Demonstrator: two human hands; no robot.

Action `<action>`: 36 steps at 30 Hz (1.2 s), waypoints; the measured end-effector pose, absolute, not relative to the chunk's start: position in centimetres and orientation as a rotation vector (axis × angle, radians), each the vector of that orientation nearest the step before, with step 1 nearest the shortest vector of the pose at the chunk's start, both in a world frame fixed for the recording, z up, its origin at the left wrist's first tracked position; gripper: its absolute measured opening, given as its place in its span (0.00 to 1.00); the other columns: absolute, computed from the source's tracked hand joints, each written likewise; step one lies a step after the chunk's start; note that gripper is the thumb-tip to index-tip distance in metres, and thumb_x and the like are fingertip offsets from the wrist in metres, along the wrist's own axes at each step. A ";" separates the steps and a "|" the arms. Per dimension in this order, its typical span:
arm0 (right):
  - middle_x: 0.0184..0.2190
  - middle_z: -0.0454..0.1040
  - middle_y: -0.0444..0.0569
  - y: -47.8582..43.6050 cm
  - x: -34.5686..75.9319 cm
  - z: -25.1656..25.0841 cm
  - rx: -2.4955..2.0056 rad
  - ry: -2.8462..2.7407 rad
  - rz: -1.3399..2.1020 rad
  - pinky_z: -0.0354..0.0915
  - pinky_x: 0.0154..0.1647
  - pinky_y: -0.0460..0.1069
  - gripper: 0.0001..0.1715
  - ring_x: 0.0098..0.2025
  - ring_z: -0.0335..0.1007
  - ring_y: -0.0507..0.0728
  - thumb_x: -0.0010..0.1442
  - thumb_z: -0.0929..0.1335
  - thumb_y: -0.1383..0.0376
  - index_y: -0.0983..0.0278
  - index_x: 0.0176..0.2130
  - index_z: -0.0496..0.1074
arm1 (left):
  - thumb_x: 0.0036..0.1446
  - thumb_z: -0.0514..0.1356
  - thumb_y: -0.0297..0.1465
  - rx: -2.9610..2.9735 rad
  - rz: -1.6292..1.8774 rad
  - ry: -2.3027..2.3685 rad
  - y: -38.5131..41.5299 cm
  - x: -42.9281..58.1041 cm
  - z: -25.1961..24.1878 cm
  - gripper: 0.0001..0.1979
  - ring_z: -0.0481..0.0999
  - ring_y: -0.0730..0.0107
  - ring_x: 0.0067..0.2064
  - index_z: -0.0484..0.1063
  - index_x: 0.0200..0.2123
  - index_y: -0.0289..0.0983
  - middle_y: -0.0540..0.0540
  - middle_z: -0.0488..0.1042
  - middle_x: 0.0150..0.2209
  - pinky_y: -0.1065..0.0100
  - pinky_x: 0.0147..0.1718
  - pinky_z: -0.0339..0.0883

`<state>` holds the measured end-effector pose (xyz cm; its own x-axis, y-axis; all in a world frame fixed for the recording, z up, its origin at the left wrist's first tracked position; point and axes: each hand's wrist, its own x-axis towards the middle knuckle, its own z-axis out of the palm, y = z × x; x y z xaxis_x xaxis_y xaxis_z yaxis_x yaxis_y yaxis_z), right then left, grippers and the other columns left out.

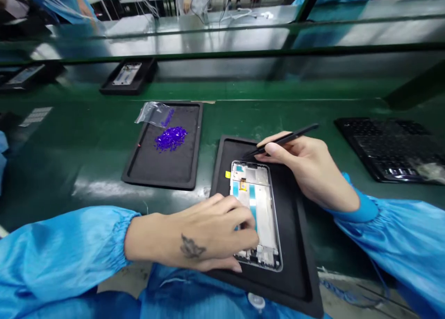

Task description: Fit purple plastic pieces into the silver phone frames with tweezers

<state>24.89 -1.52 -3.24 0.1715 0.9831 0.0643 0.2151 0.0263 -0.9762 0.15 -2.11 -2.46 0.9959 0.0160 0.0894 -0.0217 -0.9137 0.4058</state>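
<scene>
A phone mid-frame (260,207), its inside facing up, lies in a black tray (292,245) at the front of the bench. Over its lower left part rests my left hand (219,231), fingers bent across the frame and thumb by its near left edge, gripping it. My right hand (295,161) is closed around black tweezers (295,134), whose tips point down left, close to the frame's top edge. A yellow tab (227,174) sticks out at the frame's upper left. My left hand hides the lower left of the frame.
Left of the phone, another black tray (160,168) holds a pile of small purple pieces (171,138) and a clear plastic bag (155,114). A black keyboard-like panel (396,147) lies at right. Farther back stands a tray with a phone part (127,73). Other people stand beyond the bench.
</scene>
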 end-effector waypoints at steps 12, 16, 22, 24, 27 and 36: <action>0.32 0.80 0.46 -1.7 24.6 -2.9 -1.393 -1.239 0.986 0.78 0.42 0.51 0.16 0.35 0.80 0.55 0.56 0.76 0.53 0.63 0.35 0.79 | 0.67 0.59 0.40 2.977 0.459 -0.069 -2.0 -0.7 -2.2 0.18 0.79 0.50 0.52 0.76 0.54 0.38 0.34 0.78 0.53 0.59 0.46 0.74; 0.32 0.80 0.45 -1.7 25.0 -3.0 -1.392 -1.302 0.944 0.78 0.39 0.51 0.16 0.35 0.80 0.56 0.58 0.75 0.53 0.62 0.37 0.78 | 0.68 0.56 0.43 3.024 1.096 -0.198 -1.3 -0.5 -2.4 0.23 0.82 0.52 0.45 0.79 0.45 0.27 0.34 0.82 0.41 0.58 0.44 0.79; 0.36 0.80 0.47 -1.9 25.3 -3.0 -1.462 -1.639 0.677 0.73 0.38 0.52 0.14 0.37 0.79 0.59 0.63 0.71 0.53 0.62 0.37 0.78 | 0.71 0.50 0.40 3.092 1.257 -0.218 -1.2 0.0 -2.8 0.25 0.83 0.54 0.41 0.78 0.41 0.24 0.34 0.82 0.39 0.60 0.41 0.81; 0.37 0.80 0.47 -2.1 25.2 -2.8 -1.463 -1.726 0.585 0.71 0.39 0.51 0.12 0.38 0.79 0.58 0.65 0.70 0.56 0.62 0.37 0.78 | 0.71 0.50 0.40 3.094 1.237 -0.197 -1.3 -0.1 -2.7 0.25 0.83 0.53 0.41 0.78 0.41 0.24 0.34 0.82 0.39 0.60 0.40 0.81; 0.37 0.80 0.46 -2.3 25.0 -2.5 -1.457 -1.809 0.488 0.69 0.37 0.49 0.10 0.37 0.77 0.56 0.66 0.69 0.60 0.62 0.36 0.78 | 0.71 0.50 0.40 3.088 1.242 -0.169 -1.5 -0.2 -2.6 0.25 0.84 0.53 0.42 0.78 0.42 0.25 0.34 0.82 0.39 0.60 0.37 0.81; 0.38 0.81 0.46 -2.3 24.9 -2.6 -1.449 -1.901 0.377 0.68 0.34 0.47 0.10 0.35 0.76 0.53 0.66 0.68 0.64 0.63 0.33 0.77 | 0.72 0.49 0.42 3.120 1.176 -0.153 -1.7 -0.2 -2.3 0.26 0.84 0.51 0.42 0.78 0.43 0.25 0.34 0.82 0.40 0.60 0.36 0.81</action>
<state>24.89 -2.31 -2.60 -0.1227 0.9264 0.3559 0.7203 0.3299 -0.6102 -0.19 -1.66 -2.32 0.7501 -0.1536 0.6433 -0.0162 -0.9766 -0.2143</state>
